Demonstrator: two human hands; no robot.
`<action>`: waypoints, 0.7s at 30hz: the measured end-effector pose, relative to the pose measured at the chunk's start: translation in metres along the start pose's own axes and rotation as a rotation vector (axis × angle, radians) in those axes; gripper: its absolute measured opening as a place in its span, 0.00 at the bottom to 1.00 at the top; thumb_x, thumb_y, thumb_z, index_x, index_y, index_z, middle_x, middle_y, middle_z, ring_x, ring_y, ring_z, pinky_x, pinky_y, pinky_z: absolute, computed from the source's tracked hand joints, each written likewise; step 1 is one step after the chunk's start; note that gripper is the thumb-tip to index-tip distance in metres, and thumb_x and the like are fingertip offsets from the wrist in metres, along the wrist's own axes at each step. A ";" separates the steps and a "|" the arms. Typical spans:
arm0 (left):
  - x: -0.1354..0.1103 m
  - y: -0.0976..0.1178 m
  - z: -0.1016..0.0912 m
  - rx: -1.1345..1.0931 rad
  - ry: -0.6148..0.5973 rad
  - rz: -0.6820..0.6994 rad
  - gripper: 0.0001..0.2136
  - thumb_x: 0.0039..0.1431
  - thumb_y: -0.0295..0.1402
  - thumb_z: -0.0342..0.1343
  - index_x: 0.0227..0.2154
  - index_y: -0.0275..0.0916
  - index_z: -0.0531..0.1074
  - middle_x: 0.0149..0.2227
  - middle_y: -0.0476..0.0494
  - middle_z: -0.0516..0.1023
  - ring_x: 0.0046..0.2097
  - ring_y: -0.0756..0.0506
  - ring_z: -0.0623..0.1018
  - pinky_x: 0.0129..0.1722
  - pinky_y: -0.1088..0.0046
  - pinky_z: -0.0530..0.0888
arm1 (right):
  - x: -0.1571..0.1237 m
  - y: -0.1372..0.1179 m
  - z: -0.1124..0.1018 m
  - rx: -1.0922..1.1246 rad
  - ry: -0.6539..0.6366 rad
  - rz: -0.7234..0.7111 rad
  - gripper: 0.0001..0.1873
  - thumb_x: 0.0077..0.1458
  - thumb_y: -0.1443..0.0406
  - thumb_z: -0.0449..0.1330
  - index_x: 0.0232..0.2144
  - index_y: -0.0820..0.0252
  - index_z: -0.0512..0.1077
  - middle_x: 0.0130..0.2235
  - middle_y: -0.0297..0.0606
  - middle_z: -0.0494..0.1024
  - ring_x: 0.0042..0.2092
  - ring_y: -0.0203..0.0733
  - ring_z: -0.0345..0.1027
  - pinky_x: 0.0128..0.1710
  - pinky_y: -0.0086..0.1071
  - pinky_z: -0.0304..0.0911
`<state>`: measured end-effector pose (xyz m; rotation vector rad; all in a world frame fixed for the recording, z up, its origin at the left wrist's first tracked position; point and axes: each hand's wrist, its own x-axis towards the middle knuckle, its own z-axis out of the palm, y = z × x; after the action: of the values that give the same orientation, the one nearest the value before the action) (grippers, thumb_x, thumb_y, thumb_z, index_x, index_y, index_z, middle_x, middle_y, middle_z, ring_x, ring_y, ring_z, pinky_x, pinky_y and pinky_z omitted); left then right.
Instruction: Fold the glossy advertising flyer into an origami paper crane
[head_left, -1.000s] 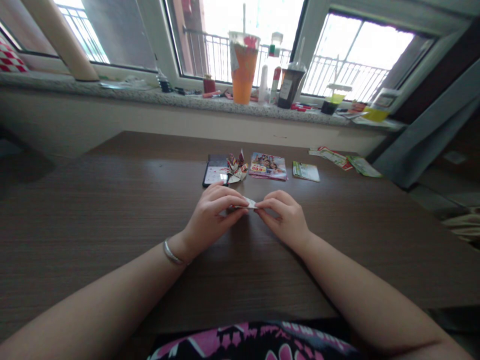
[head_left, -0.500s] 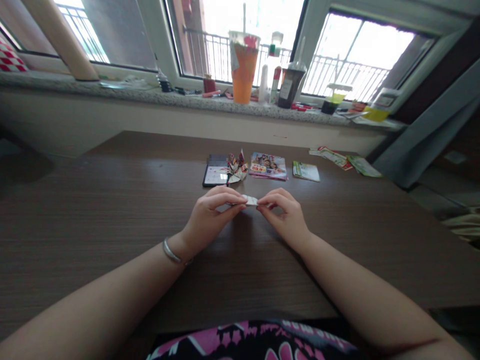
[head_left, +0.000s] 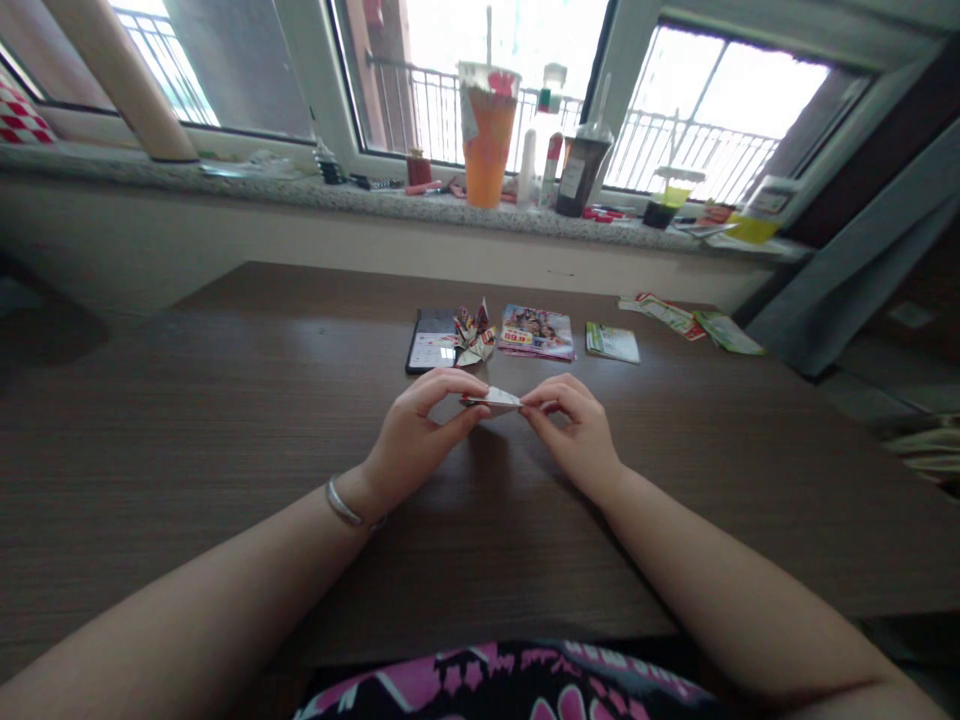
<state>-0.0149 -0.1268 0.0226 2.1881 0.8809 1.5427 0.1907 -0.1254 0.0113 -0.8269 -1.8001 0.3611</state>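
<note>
The left hand [head_left: 412,425] and right hand [head_left: 576,425], fingertips pinched closed, grip opposite ends of a folded paper [head_left: 504,398] just above the table [head_left: 487,580], presumably to control its creases. Beyond, apparently within reach, lie a phone [head_left: 430,352], paper model [head_left: 475,346] and leaflets [head_left: 537,335].

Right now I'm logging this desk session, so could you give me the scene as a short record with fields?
Left hand: pinches the wider end of a folded paper
Right hand: pinches the paper's pointed tip
Left wrist: silver bracelet
Surface: brown table
Beyond the hands: phone, multicoloured paper piece at its right edge (contact unclear), printed sheets, green-and-white cards
Windowsill: orange drink cup, dark drink cup
</note>
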 end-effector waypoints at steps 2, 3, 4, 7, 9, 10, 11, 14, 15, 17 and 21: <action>0.000 0.000 0.000 -0.012 0.008 -0.007 0.04 0.57 0.29 0.61 0.36 0.40 0.74 0.37 0.46 0.77 0.42 0.47 0.76 0.45 0.67 0.73 | 0.000 0.000 0.000 0.003 0.003 -0.001 0.02 0.55 0.68 0.62 0.32 0.55 0.74 0.32 0.35 0.73 0.36 0.36 0.68 0.30 0.29 0.69; 0.000 0.000 0.000 -0.014 0.012 -0.013 0.04 0.57 0.29 0.61 0.36 0.40 0.74 0.37 0.46 0.77 0.42 0.47 0.76 0.45 0.67 0.73 | 0.000 0.000 0.000 0.002 0.005 -0.004 0.02 0.55 0.68 0.62 0.32 0.55 0.74 0.32 0.35 0.73 0.36 0.36 0.68 0.30 0.29 0.69; 0.000 0.000 0.000 -0.014 0.014 -0.018 0.04 0.57 0.29 0.61 0.36 0.40 0.74 0.37 0.46 0.77 0.42 0.47 0.76 0.45 0.67 0.73 | 0.000 0.000 0.000 -0.002 0.006 -0.007 0.02 0.55 0.68 0.62 0.32 0.55 0.74 0.32 0.35 0.73 0.36 0.36 0.68 0.30 0.29 0.69; 0.000 0.002 0.000 0.005 0.012 -0.007 0.04 0.57 0.29 0.60 0.35 0.39 0.74 0.36 0.46 0.78 0.41 0.47 0.77 0.45 0.67 0.74 | 0.000 0.000 0.000 -0.030 0.015 -0.027 0.02 0.55 0.68 0.62 0.32 0.56 0.75 0.32 0.35 0.73 0.36 0.36 0.68 0.30 0.29 0.68; 0.001 0.002 0.000 0.039 0.005 0.030 0.03 0.57 0.28 0.60 0.34 0.39 0.74 0.36 0.45 0.78 0.41 0.47 0.77 0.43 0.67 0.74 | 0.000 -0.001 -0.001 -0.057 0.023 -0.052 0.02 0.55 0.67 0.61 0.32 0.56 0.75 0.33 0.35 0.73 0.35 0.36 0.68 0.31 0.30 0.68; 0.001 0.002 0.000 0.068 0.000 0.058 0.03 0.56 0.28 0.60 0.34 0.39 0.74 0.35 0.46 0.78 0.40 0.47 0.77 0.43 0.67 0.74 | -0.001 -0.001 -0.002 -0.073 0.024 -0.069 0.02 0.55 0.67 0.61 0.33 0.56 0.75 0.33 0.35 0.73 0.35 0.36 0.68 0.31 0.30 0.68; 0.001 0.002 0.000 0.106 -0.008 0.090 0.02 0.56 0.28 0.60 0.33 0.39 0.74 0.35 0.46 0.78 0.39 0.47 0.76 0.44 0.66 0.74 | -0.001 -0.002 -0.002 -0.091 0.023 -0.088 0.02 0.56 0.67 0.61 0.33 0.56 0.75 0.33 0.35 0.73 0.34 0.36 0.67 0.32 0.31 0.68; 0.001 0.000 0.000 0.256 -0.040 0.200 0.02 0.56 0.28 0.60 0.32 0.41 0.74 0.33 0.48 0.78 0.37 0.48 0.76 0.50 0.61 0.70 | -0.001 -0.005 -0.003 -0.165 -0.002 -0.147 0.03 0.56 0.68 0.61 0.33 0.55 0.75 0.33 0.36 0.74 0.35 0.37 0.68 0.35 0.33 0.68; 0.000 0.000 0.000 0.302 -0.055 0.231 0.02 0.56 0.28 0.60 0.33 0.42 0.74 0.33 0.49 0.78 0.37 0.48 0.76 0.52 0.59 0.69 | -0.001 -0.006 -0.003 -0.189 -0.013 -0.168 0.03 0.56 0.68 0.61 0.33 0.55 0.75 0.33 0.36 0.74 0.36 0.37 0.68 0.36 0.34 0.67; -0.001 0.000 -0.001 0.365 -0.079 0.266 0.03 0.56 0.29 0.60 0.33 0.43 0.75 0.32 0.50 0.77 0.37 0.49 0.75 0.55 0.58 0.67 | -0.001 -0.007 -0.003 -0.228 -0.038 -0.203 0.03 0.56 0.67 0.61 0.33 0.54 0.75 0.33 0.36 0.75 0.37 0.38 0.68 0.38 0.35 0.67; 0.000 0.000 -0.001 0.388 -0.093 0.269 0.01 0.57 0.30 0.60 0.31 0.43 0.74 0.32 0.51 0.77 0.36 0.49 0.75 0.55 0.59 0.67 | -0.001 -0.009 -0.003 -0.253 -0.070 -0.213 0.02 0.56 0.67 0.61 0.33 0.55 0.74 0.33 0.36 0.76 0.37 0.39 0.69 0.39 0.35 0.67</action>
<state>-0.0156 -0.1271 0.0229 2.7280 0.9535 1.4638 0.1905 -0.1329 0.0167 -0.7926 -2.0047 0.0234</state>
